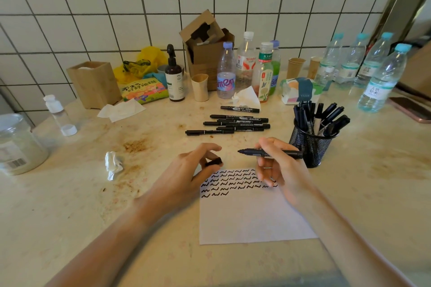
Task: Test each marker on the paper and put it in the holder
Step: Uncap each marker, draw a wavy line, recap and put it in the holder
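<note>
My right hand (277, 165) grips an uncapped black marker (286, 153), held level above the paper with its tip pointing left. My left hand (193, 168) pinches the black cap (214, 161), a short gap left of the tip. Below both hands lies the white paper (251, 219), its top covered with rows of black squiggles. A black mesh holder (311, 144) with several markers stands just right of my right hand. Several capped black markers (235, 123) lie in a loose pile behind the paper.
The back of the stained counter is crowded: water bottles (382, 79), a cardboard box (207, 53), a wooden box (94, 82), paper cups, a pump bottle (174, 77), a tissue pack. A crumpled tissue (113, 164) and a jar (19, 144) sit left. A phone (411, 109) lies right.
</note>
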